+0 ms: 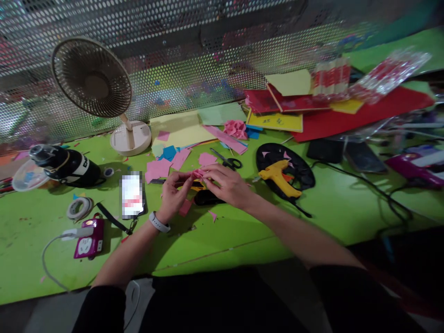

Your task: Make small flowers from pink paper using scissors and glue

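Pinching pink paper, left hand and right hand have fingers closed on it over the green table, mid-scene. Scissors lie farther back; yellow glue gun sits right.

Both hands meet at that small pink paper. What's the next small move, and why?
Perhaps a light pinch of the pink paper by the right hand, with the left hand steadying it: both hands meet on it, while the yellow glue gun and scissors lie unheld.
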Motion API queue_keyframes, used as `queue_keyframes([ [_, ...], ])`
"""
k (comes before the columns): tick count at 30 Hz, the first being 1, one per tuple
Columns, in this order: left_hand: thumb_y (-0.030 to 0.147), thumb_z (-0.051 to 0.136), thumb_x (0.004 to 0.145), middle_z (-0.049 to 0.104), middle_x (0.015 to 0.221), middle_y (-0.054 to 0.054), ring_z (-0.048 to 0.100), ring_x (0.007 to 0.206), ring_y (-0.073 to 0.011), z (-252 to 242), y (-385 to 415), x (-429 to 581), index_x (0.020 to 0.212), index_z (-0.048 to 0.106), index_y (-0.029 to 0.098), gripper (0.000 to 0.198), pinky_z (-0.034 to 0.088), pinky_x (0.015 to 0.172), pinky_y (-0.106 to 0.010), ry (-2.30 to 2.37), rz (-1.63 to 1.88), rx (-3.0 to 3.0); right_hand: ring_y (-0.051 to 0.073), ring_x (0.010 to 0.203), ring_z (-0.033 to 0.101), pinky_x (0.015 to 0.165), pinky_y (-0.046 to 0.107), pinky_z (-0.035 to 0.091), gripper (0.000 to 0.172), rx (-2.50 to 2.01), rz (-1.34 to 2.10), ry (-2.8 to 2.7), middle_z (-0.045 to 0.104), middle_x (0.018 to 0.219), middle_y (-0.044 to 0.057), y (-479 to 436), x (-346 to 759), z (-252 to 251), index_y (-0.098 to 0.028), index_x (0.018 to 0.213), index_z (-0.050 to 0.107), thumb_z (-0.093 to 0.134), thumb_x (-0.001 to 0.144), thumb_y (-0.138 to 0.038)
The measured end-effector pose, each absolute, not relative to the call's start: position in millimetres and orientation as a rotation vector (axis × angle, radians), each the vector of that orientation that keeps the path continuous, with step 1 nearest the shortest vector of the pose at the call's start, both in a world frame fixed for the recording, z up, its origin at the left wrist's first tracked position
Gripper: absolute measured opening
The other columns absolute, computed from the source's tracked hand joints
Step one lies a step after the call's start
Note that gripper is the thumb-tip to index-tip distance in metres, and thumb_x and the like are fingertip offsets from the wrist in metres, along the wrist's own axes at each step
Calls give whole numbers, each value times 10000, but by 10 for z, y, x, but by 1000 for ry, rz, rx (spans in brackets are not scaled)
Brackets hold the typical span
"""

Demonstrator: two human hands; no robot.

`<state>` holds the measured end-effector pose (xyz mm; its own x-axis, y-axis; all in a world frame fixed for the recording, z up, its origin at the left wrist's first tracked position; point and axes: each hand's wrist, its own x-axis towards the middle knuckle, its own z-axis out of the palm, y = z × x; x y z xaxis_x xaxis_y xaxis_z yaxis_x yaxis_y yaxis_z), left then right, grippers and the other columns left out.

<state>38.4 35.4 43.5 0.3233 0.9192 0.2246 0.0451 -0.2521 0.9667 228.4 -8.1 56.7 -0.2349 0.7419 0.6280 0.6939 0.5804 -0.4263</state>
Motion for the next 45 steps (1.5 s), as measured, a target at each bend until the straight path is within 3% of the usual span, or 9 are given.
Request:
queue_keyframes([
  [13, 394, 732, 836, 714, 931, -87, 698, 854, -175, 433, 360, 381, 937, 679, 138, 280, 584, 802, -327, 936, 1053, 1583, 228, 1063, 681, 952, 412, 581, 147, -1121, 8, -1992, 709, 1081, 126, -67, 2286, 559, -170, 1028, 649, 522, 960, -142],
  [20, 424, 653, 900, 697, 1007, -84, 683, 893, -169, 484, 346, 361, 1040, 670, 169, 292, 571, 770, -285, 874, 1143, 1537, 232, 1114, 662, 987, 433, 562, 125, -1152, 23, -1888, 702, 1121, 105, -10, 2360, 562, -203, 1026, 675, 581, 946, -190],
  [24, 475, 633, 903, 655, 1097, -83, 673, 921, -169, 475, 390, 358, 1150, 623, 204, 366, 579, 761, -287, 914, 1179, 1456, 219, 1025, 674, 845, 410, 619, 79, -1165, 99, -1721, 677, 1111, 85, 41, 2482, 578, -225, 962, 705, 645, 910, -220],
  [28, 577, 564, 909, 674, 940, -88, 688, 814, -181, 497, 392, 370, 1025, 666, 169, 436, 584, 684, -296, 965, 961, 1304, 193, 955, 672, 715, 353, 627, 58, -1149, 247, -1614, 654, 1071, 60, 71, 2549, 582, -248, 921, 720, 674, 890, -232],
  [33, 583, 615, 871, 670, 794, -62, 662, 720, -164, 500, 353, 392, 851, 664, 167, 419, 560, 657, -286, 897, 869, 1289, 212, 1031, 668, 871, 407, 590, 82, -1094, 201, -1752, 658, 1117, 76, 85, 2468, 503, -240, 923, 736, 663, 894, -217],
  [36, 557, 671, 837, 649, 755, -29, 638, 698, -143, 483, 348, 394, 814, 645, 167, 392, 537, 659, -267, 888, 890, 1307, 209, 1012, 666, 896, 418, 574, 112, -1112, 161, -1792, 665, 1118, 72, 84, 2423, 465, -250, 953, 743, 645, 905, -223],
  [42, 548, 570, 916, 651, 738, -54, 611, 667, -146, 412, 381, 365, 847, 694, 146, 426, 495, 613, -265, 916, 953, 1291, 173, 761, 627, 674, 336, 559, 95, -1300, 170, -1681, 670, 904, 41, 269, 2641, 532, -257, 891, 763, 676, 876, -291],
  [45, 547, 629, 876, 651, 718, -39, 596, 641, -129, 375, 380, 373, 819, 693, 143, 413, 488, 610, -253, 900, 931, 1310, 184, 749, 622, 724, 341, 538, 99, -1480, 97, -1644, 700, 873, 49, 573, 2919, 643, -228, 866, 768, 688, 842, -282],
])
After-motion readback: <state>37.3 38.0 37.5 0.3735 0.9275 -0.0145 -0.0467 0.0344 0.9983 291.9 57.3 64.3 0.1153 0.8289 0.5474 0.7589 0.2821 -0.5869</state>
